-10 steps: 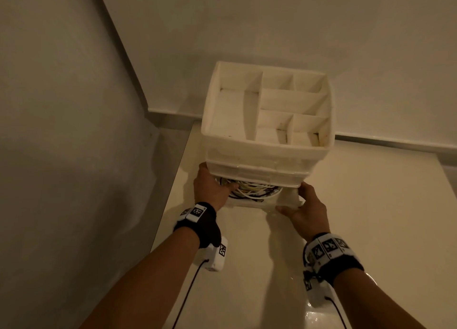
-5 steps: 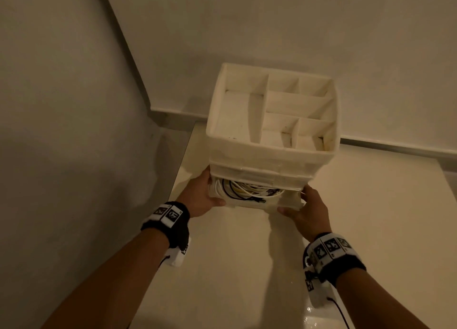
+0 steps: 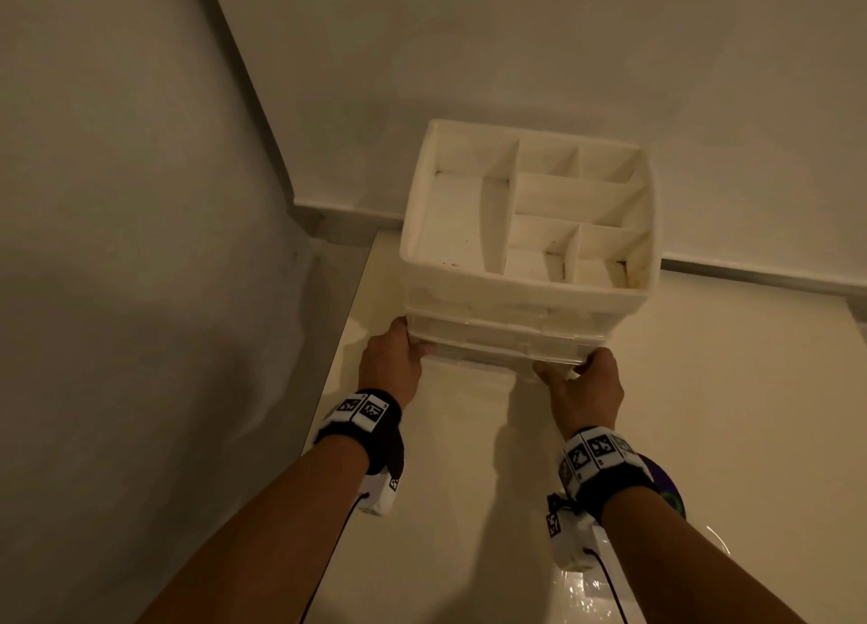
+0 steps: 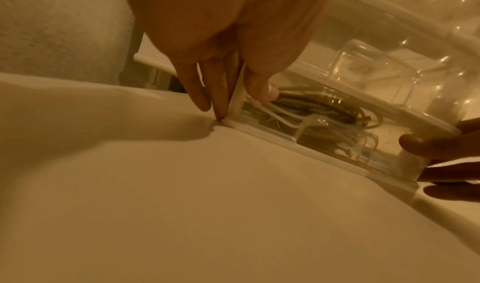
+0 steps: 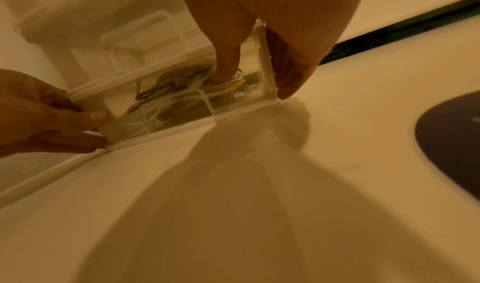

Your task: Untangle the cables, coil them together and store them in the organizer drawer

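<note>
A white organizer (image 3: 525, 280) with an open divided top tray stands on the pale table. Its clear bottom drawer (image 3: 502, 357) sits almost flush with the front. Through the clear drawer front (image 4: 335, 143) I see the coiled white and dark cables (image 4: 311, 111), also in the right wrist view as cables (image 5: 182, 94). My left hand (image 3: 403, 346) pinches the drawer's left front corner, thumb on the front, fingers down the side. My right hand (image 3: 577, 370) pinches the right front corner the same way, seen close as right hand (image 5: 257, 84).
The organizer stands near the table's back left corner, with walls close behind and to the left. The table edge (image 3: 342, 342) runs just left of my left hand. A dark round mat (image 5: 454, 133) lies on the table (image 3: 469, 482) to the right of my right wrist.
The drawer with the cables has slid in under the organizer, hiding the coil from above. My left hand left the drawer's inside and took its front corner; the right hand followed the drawer in.
</note>
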